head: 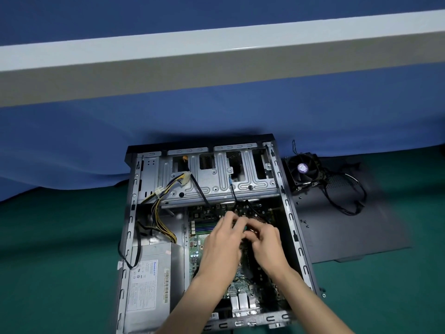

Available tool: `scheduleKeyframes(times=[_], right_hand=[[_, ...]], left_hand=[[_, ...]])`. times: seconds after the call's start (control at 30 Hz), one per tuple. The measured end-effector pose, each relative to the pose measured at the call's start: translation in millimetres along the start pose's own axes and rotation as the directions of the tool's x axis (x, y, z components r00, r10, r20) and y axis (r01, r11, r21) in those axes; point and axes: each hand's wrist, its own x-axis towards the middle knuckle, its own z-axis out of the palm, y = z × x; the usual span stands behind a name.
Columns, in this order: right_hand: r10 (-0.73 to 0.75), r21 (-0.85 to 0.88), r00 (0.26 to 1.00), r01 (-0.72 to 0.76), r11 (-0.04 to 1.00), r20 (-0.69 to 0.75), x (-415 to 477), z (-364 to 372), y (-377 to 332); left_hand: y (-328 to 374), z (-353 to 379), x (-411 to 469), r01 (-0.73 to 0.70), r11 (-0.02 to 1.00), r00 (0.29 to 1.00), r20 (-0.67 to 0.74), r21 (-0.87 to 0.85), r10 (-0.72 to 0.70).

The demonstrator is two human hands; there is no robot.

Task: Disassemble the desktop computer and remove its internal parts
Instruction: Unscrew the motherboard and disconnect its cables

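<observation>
Reaching in from the near edge, the left hand [224, 239] and right hand [265, 242] meet over the middle of the motherboard [198, 253] inside the open desktop case [292, 227], which lies on its side on a green mat [60, 261]. Fingers of the right hand curl round a copper-tinted part [251, 233] that is too blurred to name. Bent fingers of the left hand touch the same spot, but I cannot tell whether they grip anything. A grey power supply [154, 278] sits in the case's near-left corner, and its yellow-and-black cable bundle [160, 213] runs up to the metal drive cage [216, 179] at the far end. Right of the case, a cooling fan [304, 171] with trailing wires rests on the far corner of the detached dark side panel [349, 235]. Blue cloth [216, 116] drapes behind.
</observation>
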Motion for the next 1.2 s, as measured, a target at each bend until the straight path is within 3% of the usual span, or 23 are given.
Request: scheduleKeyframes(times=[0.17, 0.37, 0.53, 0.8, 1.0, 1.2], right_hand=[[0.135, -0.064, 0.985, -0.143, 0.988, -0.111, -8.0, -1.5, 3.1], [0.286, -0.160, 0.944, -0.311, 0.937, -0.163, -2.2, -3.2, 8.8], [0.282, -0.267, 0.949, -0.311, 0.912, -0.142, 4.5, 1.8, 5.2], [0.275, -0.522, 0.936, -0.351, 0.778, -0.219, 20.4, 13.7, -0.5], [0.269, -0.555, 0.925, -0.376, 0.743, -0.267, 27.4, 26.8, 6.3], [0.347, -0.423, 0.864, -0.486, 0.764, -0.366, 30.7, 41.0, 3.9]], left_hand=[[1.5, -0.5, 2.2, 0.231, 0.972, 0.969, -0.087, -0.040, -0.233], [-8.0, 8.2, -9.5, 0.382, 0.908, 0.901, -0.151, -0.172, -0.407], [-17.2, 9.9, -17.1, 0.420, 0.870, 0.853, -0.214, -0.257, -0.475], [-28.7, 8.7, -22.8, 0.454, 0.843, 0.823, -0.227, -0.289, -0.521], [-34.4, 11.1, -23.8, 0.468, 0.835, 0.824, -0.199, -0.290, -0.531], [-34.1, 14.8, -22.7, 0.463, 0.834, 0.828, -0.189, -0.299, -0.528]])
